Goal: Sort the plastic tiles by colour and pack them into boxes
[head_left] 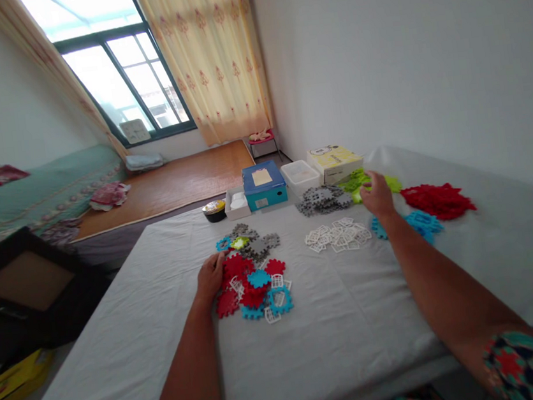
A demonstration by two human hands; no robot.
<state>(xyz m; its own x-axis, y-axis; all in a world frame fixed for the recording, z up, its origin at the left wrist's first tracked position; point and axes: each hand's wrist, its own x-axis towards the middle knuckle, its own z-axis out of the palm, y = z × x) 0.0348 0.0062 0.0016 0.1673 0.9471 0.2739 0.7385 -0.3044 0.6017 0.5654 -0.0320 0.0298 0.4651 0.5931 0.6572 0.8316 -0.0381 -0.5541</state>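
A mixed heap of red, blue, grey and white interlocking plastic tiles (257,284) lies in the middle of the white-covered table (340,339). My left hand (211,275) rests on its left edge, fingers curled on a red tile. My right hand (377,195) reaches far right, fingers pinched at the lime green tile pile (358,181). Sorted piles lie around it: grey tiles (323,198), white frames (338,235), blue tiles (418,224) and red tiles (437,200).
At the table's far edge stand a blue box (263,185), a clear plastic tub (300,175), a yellow-and-white box (334,161), a small white box (237,203) and a round dark tin (214,210). A dark box (21,286) sits left; a bed and window lie beyond.
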